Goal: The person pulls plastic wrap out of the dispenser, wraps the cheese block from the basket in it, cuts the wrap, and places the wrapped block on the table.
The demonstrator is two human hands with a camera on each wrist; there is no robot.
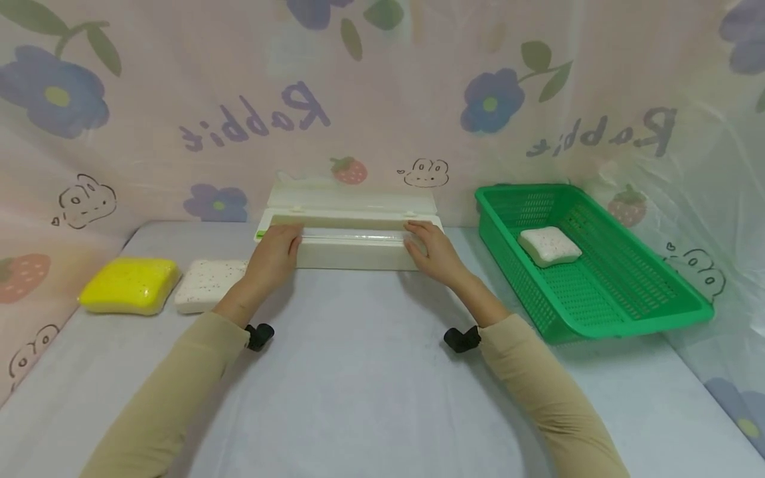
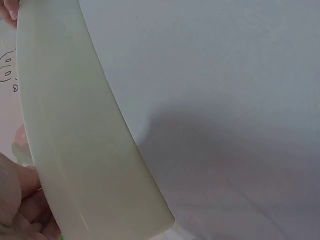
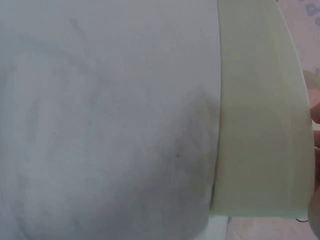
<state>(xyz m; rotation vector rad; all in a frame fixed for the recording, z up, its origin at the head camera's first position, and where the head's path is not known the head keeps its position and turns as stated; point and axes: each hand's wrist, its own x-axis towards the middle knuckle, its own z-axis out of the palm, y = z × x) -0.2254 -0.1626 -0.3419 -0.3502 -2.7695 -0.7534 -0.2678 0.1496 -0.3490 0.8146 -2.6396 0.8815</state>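
Observation:
A long white cling film dispenser box (image 1: 357,256) lies across the table with its lid (image 1: 352,198) raised at the back. Clear, shiny cling film (image 1: 354,235) stretches along its open top. At the left end my left hand (image 1: 271,255) reaches over the front rim, thumb and curled fingers pinching at the film. My right hand (image 1: 439,255) does likewise near the right end. The wrist views show mostly the box's smooth front wall (image 2: 90,125), with the left fingers (image 2: 35,210) curled at its upper edge; the right fingertips are largely cut off.
Left of the box sit a yellow sponge-like block (image 1: 130,285) and a white speckled one (image 1: 206,285), partly behind my left forearm. A green plastic basket (image 1: 520,292) stands at the right, holding another white speckled block (image 1: 548,245). A printed curtain (image 1: 382,99) hangs behind.

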